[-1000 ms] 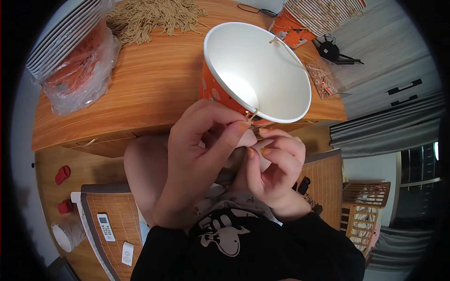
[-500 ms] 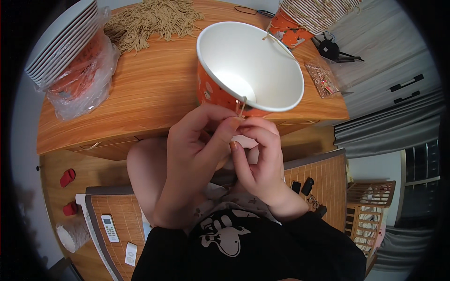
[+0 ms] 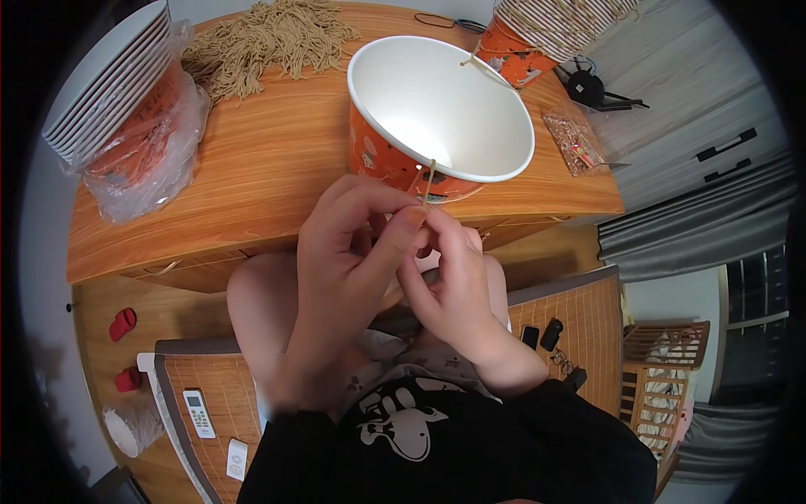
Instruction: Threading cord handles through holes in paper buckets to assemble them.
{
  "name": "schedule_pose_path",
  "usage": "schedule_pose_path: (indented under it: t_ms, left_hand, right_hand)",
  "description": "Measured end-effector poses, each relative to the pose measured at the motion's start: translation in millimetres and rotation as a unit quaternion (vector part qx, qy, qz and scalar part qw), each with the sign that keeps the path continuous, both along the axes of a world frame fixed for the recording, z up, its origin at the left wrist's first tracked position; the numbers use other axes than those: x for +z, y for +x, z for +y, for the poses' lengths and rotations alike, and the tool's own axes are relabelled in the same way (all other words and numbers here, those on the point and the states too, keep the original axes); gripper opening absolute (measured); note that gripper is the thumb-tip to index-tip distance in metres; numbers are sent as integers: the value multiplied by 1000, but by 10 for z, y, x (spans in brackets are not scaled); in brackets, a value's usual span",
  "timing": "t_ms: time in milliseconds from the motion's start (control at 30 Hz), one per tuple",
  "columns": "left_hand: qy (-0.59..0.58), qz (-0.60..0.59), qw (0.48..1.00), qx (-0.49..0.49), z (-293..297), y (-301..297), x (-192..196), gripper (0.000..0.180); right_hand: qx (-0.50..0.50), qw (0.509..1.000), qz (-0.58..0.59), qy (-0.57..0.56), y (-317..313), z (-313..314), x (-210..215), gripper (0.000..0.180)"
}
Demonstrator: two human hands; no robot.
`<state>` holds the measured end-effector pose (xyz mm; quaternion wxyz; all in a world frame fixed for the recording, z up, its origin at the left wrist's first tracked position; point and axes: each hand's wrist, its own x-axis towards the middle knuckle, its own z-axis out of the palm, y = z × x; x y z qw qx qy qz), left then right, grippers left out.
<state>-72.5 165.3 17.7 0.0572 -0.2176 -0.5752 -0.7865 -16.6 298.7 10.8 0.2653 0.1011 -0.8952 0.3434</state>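
An orange paper cup with a white inside (image 3: 437, 109) lies tilted at the near edge of the wooden table (image 3: 277, 160), its mouth facing me. My left hand (image 3: 348, 252) and my right hand (image 3: 449, 273) meet just below its rim. Both pinch a thin tan string (image 3: 429, 181) that runs up over the cup's rim. Fingertips of the two hands touch each other. A second strand crosses the cup's far rim.
A heap of tan strings (image 3: 269, 42) lies at the back of the table. Stacked white lids and orange cups in a plastic bag (image 3: 126, 118) sit at the left. Another orange cup (image 3: 546, 34), a small packet (image 3: 575, 139) and a black object (image 3: 588, 84) are at the right.
The cup has shifted left and away from me on the table. My hands stay together under its rim, and the string now stands up over the rim.
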Motion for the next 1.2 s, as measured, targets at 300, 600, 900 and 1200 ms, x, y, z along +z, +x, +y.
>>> schedule_pose_path:
  t_ms: [300, 600, 900, 1200]
  left_hand:
    - [18, -41, 999, -1, 26, 0, -24, 9]
    - [32, 0, 999, 22, 3, 3, -103, 12]
    - [185, -146, 963, -133, -86, 93, -7, 14]
    - [298, -163, 910, -237, -143, 71, -96, 10]
  right_hand:
    - [-46, 998, -41, -21, -11, 29, 47, 24]
    - [-2, 995, 99, -32, 226, 103, 341, 20]
    - [31, 988, 114, 101, 140, 69, 335, 24]
    - [34, 989, 96, 105, 111, 81, 367, 23]
